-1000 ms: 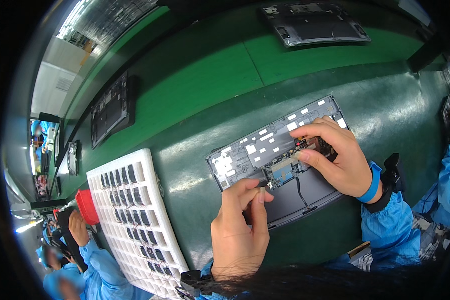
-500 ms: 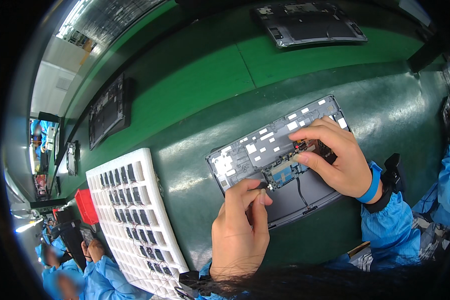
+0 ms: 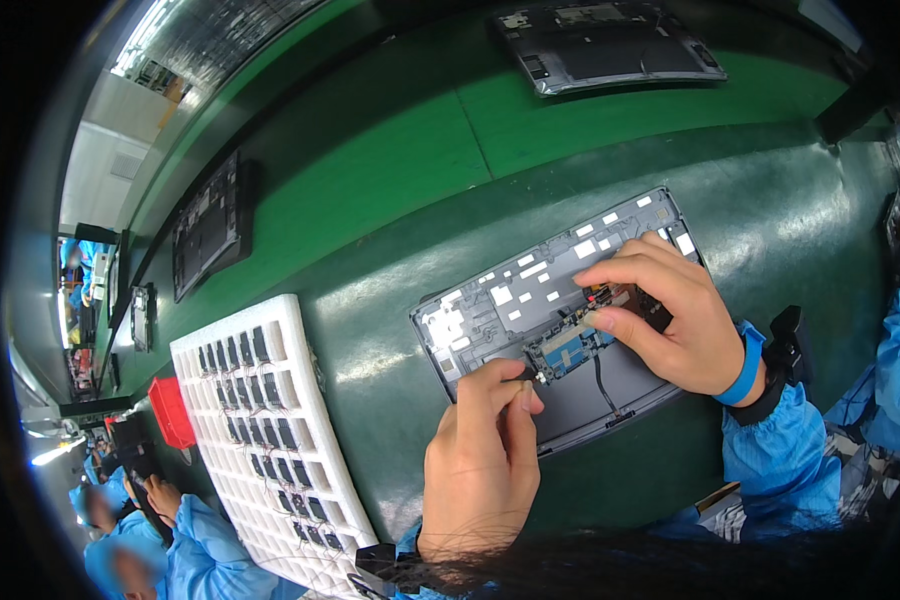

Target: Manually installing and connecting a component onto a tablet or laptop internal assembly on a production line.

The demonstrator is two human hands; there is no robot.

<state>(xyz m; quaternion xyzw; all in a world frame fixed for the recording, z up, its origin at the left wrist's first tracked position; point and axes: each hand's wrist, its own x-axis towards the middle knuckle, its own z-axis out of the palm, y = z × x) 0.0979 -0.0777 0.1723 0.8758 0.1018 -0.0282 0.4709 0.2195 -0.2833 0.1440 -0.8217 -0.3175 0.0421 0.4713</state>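
Observation:
A grey, flat device housing (image 3: 530, 272) with many white pads lies tilted on the dark green bench. Over it sits a circuit board (image 3: 570, 353) with a blue area, and a black ribbon cable (image 3: 600, 380) runs from it toward the housing's near edge. My right hand (image 3: 670, 318) grips the board's right part between thumb and fingers; its palm side hides that end. At the board's left end, my left hand (image 3: 482, 455) is closed in a pinch next to a small dark piece (image 3: 526, 371). What the left fingertips hold is hidden.
A white foam tray (image 3: 282, 312) with rows of small black wired parts stands left, beside a red bin (image 3: 172, 412). More housings (image 3: 610, 48) lie on the green belt (image 3: 370, 165) beyond. People in blue work at left and right.
The housings and the seam on the green belt have shifted slightly left. My hands and the board have barely moved. A co-worker's hands at lower left have moved.

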